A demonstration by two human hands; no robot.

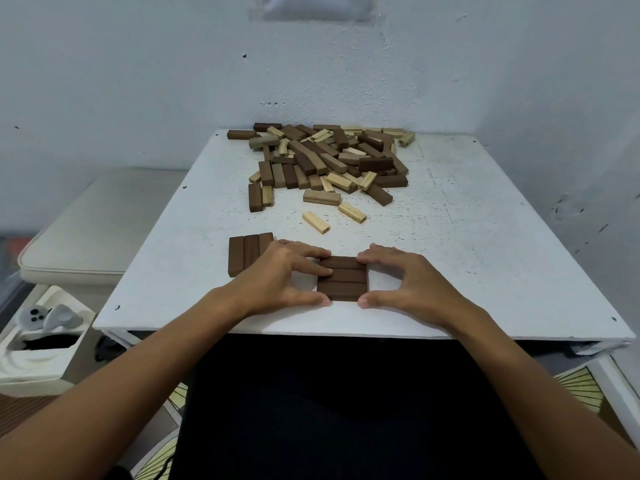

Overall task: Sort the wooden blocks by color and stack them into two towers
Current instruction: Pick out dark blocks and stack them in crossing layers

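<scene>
Dark layer: a square of three dark brown wooden blocks (342,278) lies flat on the white speckled tabletop (485,237), close to its near edge.
Left hand (284,275): grip pinched on the dark layer's left side, fingers on the far corner and top, thumb at the near corner.
Right hand (403,278): grip pinched on the dark layer's right side, fingers on the far corner, thumb at the near corner.
Step in hand: likely squaring the three blocks into one tight layer for the dark tower.
Doing it well: press evenly from both sides so the ends line up flush and no gap opens; keep the blocks flat, since later layers need a level base.
Second set: three more dark brown blocks (250,252) lie side by side just left of the dark layer, partly under the left hand.
Pile: mixed dark and pale wooden blocks (329,161) heaped well beyond the dark layer, at the far edge by the wall.
Strays: two pale blocks (316,222) between pile and dark layer.
Room: bare tabletop spreads right of the dark layer, good ground for a pale tower; the near edge sits close, so push nothing nearer.
</scene>
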